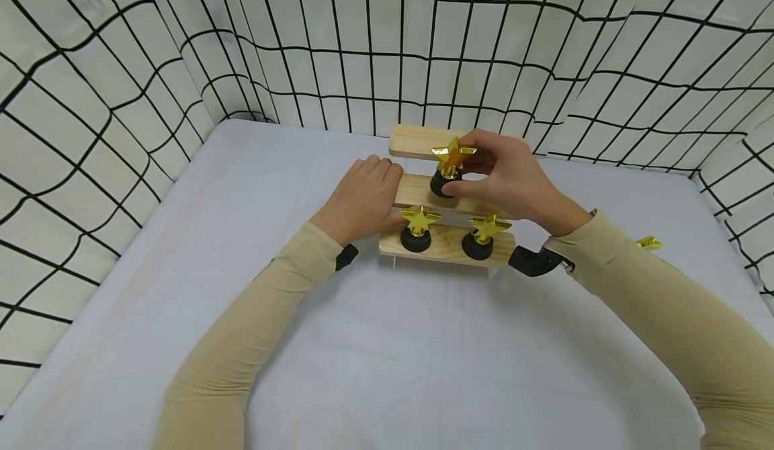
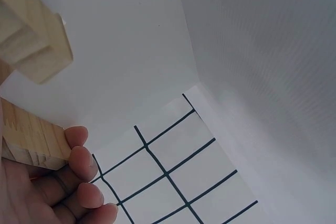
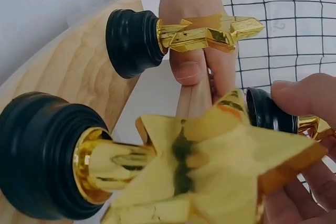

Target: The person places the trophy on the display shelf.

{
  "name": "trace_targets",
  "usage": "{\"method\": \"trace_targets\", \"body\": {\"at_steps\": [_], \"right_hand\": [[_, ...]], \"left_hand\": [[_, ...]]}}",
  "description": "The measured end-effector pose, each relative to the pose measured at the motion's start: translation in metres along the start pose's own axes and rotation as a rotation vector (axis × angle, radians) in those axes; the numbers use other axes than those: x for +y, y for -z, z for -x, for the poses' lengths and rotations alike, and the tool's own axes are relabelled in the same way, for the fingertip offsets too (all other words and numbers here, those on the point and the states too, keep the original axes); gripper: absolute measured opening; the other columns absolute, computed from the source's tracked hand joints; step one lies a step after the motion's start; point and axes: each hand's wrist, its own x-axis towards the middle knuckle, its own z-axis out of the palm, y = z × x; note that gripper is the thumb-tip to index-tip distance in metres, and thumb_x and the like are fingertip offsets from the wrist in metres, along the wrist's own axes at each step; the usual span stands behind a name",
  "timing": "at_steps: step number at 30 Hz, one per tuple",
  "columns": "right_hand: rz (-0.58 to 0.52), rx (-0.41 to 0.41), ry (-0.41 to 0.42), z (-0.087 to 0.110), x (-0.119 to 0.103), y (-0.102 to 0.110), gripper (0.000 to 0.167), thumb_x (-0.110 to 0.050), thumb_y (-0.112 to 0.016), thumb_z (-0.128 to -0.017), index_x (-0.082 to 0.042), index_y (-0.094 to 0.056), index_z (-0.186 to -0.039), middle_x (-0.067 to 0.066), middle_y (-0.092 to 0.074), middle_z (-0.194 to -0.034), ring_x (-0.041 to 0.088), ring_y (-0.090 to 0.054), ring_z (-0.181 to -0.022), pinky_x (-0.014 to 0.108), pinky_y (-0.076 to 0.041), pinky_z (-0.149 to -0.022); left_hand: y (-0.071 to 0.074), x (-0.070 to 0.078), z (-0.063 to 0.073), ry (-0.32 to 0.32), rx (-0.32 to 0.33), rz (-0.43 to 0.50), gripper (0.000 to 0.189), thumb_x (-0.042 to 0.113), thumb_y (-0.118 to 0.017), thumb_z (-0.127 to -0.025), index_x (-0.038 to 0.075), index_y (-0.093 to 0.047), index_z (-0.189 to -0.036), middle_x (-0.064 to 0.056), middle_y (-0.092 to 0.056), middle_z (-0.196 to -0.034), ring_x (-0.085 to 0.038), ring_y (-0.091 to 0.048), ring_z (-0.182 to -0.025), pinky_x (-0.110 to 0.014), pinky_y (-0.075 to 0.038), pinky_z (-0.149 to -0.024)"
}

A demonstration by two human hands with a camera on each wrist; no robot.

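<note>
My right hand is closed in a pinch on a trophy, thumb on the near side of its black base and fingers behind, holding it over the middle board. Whether the base touches the wood, I cannot tell. To its left, my left hand is clamped round the left end of that same board, fingers curled about the edge, which I take to be steadying the stand.

Nearer me than my right hand, the near-left trophy and the near-right trophy stand upright and apart on the bottom board; that tier looks done to me. The middle tier seems under way, with this trophy yet to be let go. Beyond my right hand runs the top board, partly hidden by it. Off to the right, past my sleeve, a gold tip shows by the worktop, perhaps another trophy left to place.

Both forearms angle forward and inward, the right hand reaching from the right with its palm turned left.
</note>
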Motion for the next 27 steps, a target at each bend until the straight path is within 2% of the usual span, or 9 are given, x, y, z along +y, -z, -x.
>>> {"method": "trace_targets", "body": {"at_steps": [10, 18, 27], "right_hand": [[0.089, -0.020, -0.016, -0.006, -0.004, -0.007, 0.046, -0.020, -0.089, -0.081, -0.011, -0.066, -0.120, 0.008, -0.071, -0.119, 0.025, -0.073, -0.112, 0.044, -0.058, -0.101], [0.113, -0.026, -0.042, -0.009, -0.011, -0.014, 0.048, -0.019, -0.089, -0.080, -0.010, -0.066, -0.121, 0.011, -0.072, -0.117, 0.026, -0.073, -0.108, 0.042, -0.059, -0.097], [0.126, -0.023, -0.033, -0.011, -0.013, -0.022, 0.045, -0.017, -0.090, -0.078, -0.011, -0.068, -0.117, 0.009, -0.076, -0.113, 0.023, -0.075, -0.106, 0.040, -0.061, -0.093]], "left_hand": [[-0.001, 0.000, 0.000, -0.002, -0.005, 0.007, 0.064, 0.059, -0.067, -0.090, 0.000, -0.058, -0.112, -0.013, -0.062, -0.098, -0.029, -0.052, -0.088, -0.038, -0.042, -0.075], [-0.001, 0.000, -0.001, 0.007, -0.011, 0.014, 0.063, 0.058, -0.068, -0.090, 0.000, -0.058, -0.111, -0.013, -0.062, -0.097, -0.029, -0.052, -0.087, -0.037, -0.042, -0.074], [0.000, -0.001, 0.000, 0.003, -0.010, 0.011, 0.065, 0.059, -0.068, -0.089, 0.000, -0.058, -0.112, -0.013, -0.061, -0.097, -0.029, -0.052, -0.088, -0.038, -0.042, -0.075]]}}
